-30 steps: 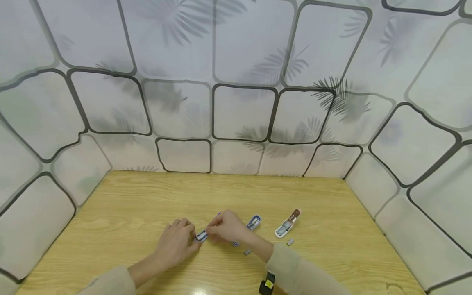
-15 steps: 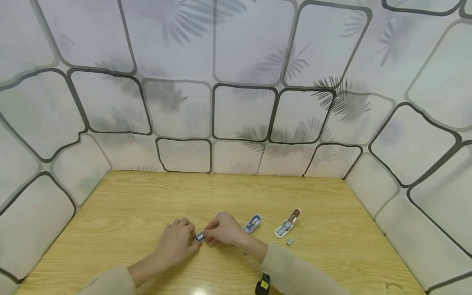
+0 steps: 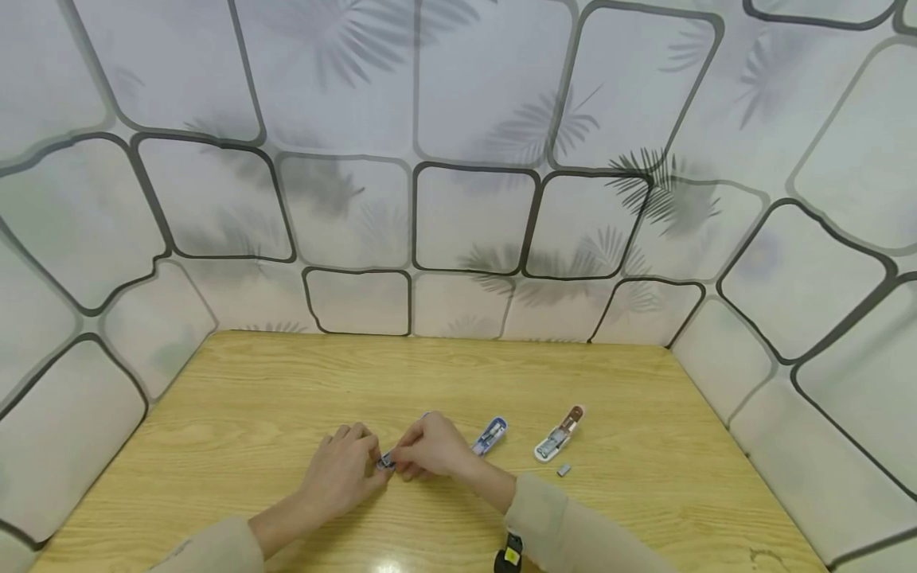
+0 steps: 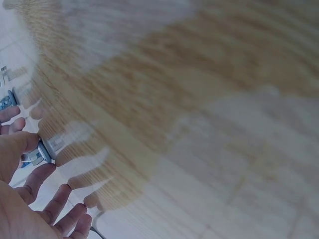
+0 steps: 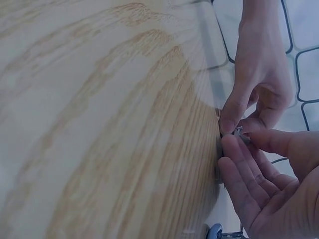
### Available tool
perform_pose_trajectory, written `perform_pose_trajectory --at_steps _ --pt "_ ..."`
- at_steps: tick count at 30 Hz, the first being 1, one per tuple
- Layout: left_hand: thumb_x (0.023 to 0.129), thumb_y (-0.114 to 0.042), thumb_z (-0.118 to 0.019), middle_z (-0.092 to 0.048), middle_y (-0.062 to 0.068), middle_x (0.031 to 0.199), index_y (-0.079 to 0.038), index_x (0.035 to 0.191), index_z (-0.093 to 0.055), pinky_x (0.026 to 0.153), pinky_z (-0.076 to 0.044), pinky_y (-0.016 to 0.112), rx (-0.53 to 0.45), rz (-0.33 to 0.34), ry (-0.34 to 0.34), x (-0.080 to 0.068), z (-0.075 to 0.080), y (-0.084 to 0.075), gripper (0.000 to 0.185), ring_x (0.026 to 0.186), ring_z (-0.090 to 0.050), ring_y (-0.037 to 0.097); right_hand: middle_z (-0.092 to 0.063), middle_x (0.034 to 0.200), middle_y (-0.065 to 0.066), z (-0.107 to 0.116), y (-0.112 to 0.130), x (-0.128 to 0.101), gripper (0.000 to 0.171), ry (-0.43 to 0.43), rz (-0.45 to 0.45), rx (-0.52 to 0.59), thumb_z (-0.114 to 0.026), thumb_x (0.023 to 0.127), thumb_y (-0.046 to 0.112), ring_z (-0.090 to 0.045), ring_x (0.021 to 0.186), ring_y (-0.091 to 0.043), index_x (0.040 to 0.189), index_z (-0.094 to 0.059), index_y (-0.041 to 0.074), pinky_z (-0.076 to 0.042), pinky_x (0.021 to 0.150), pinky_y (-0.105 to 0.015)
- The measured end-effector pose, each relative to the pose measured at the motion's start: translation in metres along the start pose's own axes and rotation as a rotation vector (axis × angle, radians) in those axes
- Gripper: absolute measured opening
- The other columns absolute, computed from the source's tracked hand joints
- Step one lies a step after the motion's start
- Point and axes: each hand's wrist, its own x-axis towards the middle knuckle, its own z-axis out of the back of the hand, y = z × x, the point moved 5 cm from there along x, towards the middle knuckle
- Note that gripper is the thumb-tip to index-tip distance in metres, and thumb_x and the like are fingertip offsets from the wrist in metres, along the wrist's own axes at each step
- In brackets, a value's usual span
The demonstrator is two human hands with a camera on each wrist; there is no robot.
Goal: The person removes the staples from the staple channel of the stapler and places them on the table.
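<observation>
Both hands meet over the wooden table (image 3: 251, 398), near its front edge. A small blue and silver stapler (image 3: 388, 459) is pinched between them. My left hand (image 3: 368, 468) holds it from the left with thumb and fingertips. My right hand (image 3: 403, 459) pinches its other end, fingers curled round it. In the left wrist view the stapler (image 4: 42, 152) shows beside my left hand (image 4: 31, 172). In the right wrist view the left hand (image 5: 239, 117) and right hand (image 5: 244, 149) close on a small metal part (image 5: 238, 132); most of the stapler is hidden.
A second blue stapler (image 3: 490, 435) lies just right of the right hand. Further right lie a white and brown stapler (image 3: 559, 440) and a small grey staple block (image 3: 563, 470). Patterned walls close in the table at the back and on both sides.
The right hand and forearm have shifted slightly left, and the sleeve now covers the small grey pieces that lay below the hand. Both hands keep hold of the stapler.
</observation>
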Motion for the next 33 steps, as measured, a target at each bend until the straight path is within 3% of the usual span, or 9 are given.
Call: perform_pose_trajectory --at_steps 12,18,27,33 --pt "0.079 -0.031 -0.092 -0.072 0.006 0.104 -0.018 0.078 -0.067 0.080 -0.056 0.044 0.008 0.005 0.005 0.000 -0.002 0.001 0.028 0.095 -0.067 0.026 -0.079 0.078 -0.014 0.006 0.004 -0.007 0.010 -0.034 0.019 0.063 -0.080 0.091 0.009 -0.078 0.065 -0.025 0.087 -0.078 0.000 -0.061 0.055 -0.027" --pt "0.077 -0.031 -0.093 -0.071 0.005 0.103 -0.018 0.079 -0.067 0.080 -0.057 0.044 0.034 -0.003 -0.009 0.000 0.000 0.000 0.029 0.094 -0.066 0.024 -0.079 0.079 -0.011 0.018 0.005 -0.013 0.012 -0.052 0.031 0.053 -0.081 0.092 0.014 -0.078 0.067 -0.025 0.088 -0.079 0.002 -0.059 0.055 -0.026" --pt "0.077 -0.030 -0.093 -0.072 0.006 0.104 -0.017 0.080 -0.068 0.081 -0.058 0.044 0.018 -0.010 -0.012 -0.001 -0.001 0.001 0.028 0.094 -0.066 0.024 -0.081 0.080 -0.011 0.018 0.001 -0.020 0.012 0.007 0.023 0.070 -0.080 0.093 0.016 -0.080 0.071 -0.026 0.089 -0.080 0.005 -0.064 0.061 -0.033" --pt "0.076 -0.030 -0.094 -0.072 0.006 0.104 -0.017 0.080 -0.069 0.082 -0.057 0.045 0.014 -0.012 -0.024 0.000 -0.001 0.003 0.029 0.093 -0.066 0.023 -0.080 0.076 -0.013 0.008 -0.002 -0.030 0.012 0.037 -0.010 0.092 -0.082 0.091 0.013 -0.077 0.063 -0.019 0.085 -0.080 0.003 -0.059 0.053 -0.026"
